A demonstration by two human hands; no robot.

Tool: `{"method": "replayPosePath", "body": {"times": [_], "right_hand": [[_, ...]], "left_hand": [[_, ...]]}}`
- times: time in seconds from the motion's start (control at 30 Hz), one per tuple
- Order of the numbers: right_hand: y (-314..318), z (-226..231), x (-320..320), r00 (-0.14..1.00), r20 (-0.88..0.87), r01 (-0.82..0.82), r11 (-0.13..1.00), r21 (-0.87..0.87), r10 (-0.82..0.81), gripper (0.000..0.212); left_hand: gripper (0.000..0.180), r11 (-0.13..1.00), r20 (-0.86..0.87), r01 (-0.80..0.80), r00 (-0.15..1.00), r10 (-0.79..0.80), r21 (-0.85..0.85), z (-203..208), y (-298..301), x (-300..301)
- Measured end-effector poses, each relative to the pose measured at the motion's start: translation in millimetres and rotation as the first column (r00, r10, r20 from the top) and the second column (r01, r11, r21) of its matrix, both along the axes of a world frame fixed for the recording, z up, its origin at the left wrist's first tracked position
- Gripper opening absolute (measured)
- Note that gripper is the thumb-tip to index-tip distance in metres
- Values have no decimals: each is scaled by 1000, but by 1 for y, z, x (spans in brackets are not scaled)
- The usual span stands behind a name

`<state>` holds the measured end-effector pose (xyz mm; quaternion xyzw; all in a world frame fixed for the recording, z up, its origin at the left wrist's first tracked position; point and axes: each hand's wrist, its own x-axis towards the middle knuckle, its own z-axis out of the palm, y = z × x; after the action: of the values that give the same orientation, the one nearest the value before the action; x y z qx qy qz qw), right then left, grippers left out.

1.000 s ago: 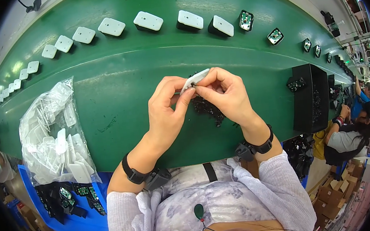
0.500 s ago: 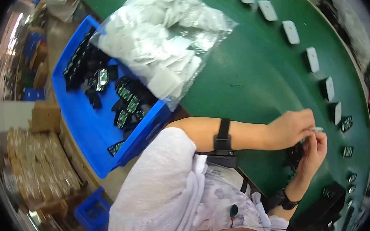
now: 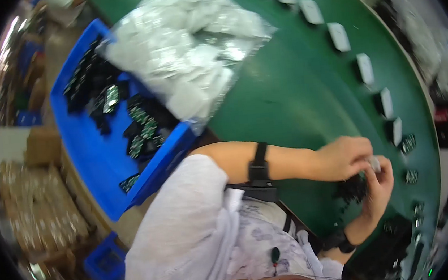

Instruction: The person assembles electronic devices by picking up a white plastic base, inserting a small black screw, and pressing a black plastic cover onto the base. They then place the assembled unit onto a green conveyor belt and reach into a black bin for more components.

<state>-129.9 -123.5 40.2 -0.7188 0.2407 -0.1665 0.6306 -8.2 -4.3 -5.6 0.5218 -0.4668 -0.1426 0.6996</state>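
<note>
Over the green table, my left hand [image 3: 344, 157] and my right hand [image 3: 379, 187] meet with fingers pinched together. Between their fingertips is a small whitish piece [image 3: 375, 164], mostly covered; its exact kind is too small to make out. Just below my hands lies a pile of small black parts [image 3: 352, 189], with a few loose bits near it. Beyond my right hand, a green circuit board [image 3: 408, 144] lies at the end of a curved row of white-topped cases [image 3: 397, 131].
A blue bin [image 3: 89, 170] at left holds black housings and green circuit boards [image 3: 138, 113]. Against its far side leans a clear bag of white covers [image 3: 184, 53]. More boards [image 3: 411, 177] line the table's right side. Black trays or boxes [image 3: 382, 249] stand at lower right.
The whole view has shifted slightly, so the bin, bag and cases appear farther left. The whitish piece has turned in my fingertips and shows a broader side. Both hands stay together.
</note>
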Motion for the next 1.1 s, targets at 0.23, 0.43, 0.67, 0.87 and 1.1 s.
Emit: {"method": "replayPosePath", "body": {"times": [0.23, 0.43, 0.67, 0.87, 1.1], "right_hand": [[10, -6, 17, 995, 72, 59, 998, 35, -62, 22], [-34, -14, 25, 981, 178, 104, 986, -130, -80, 26], [-204, -34, 42, 633, -178, 39, 261, -965, -754, 57], [-211, -35, 30, 775, -330, 274, 758, -592, -539, 55], [-137, -38, -51, 878, -135, 276, 716, -641, -459, 43]], "left_hand": [[22, 903, -655, 429, 690, -310, 25, 14, 17, 23], [23, 951, -339, 85, 941, 22, 296, -5, 11, 54], [12, 756, 415, -376, 897, 153, 535, -26, 4, 90], [26, 660, 601, -529, 786, 144, 534, -15, 17, 77], [63, 693, 785, -573, 619, 17, 437, -14, 38, 59]]}}
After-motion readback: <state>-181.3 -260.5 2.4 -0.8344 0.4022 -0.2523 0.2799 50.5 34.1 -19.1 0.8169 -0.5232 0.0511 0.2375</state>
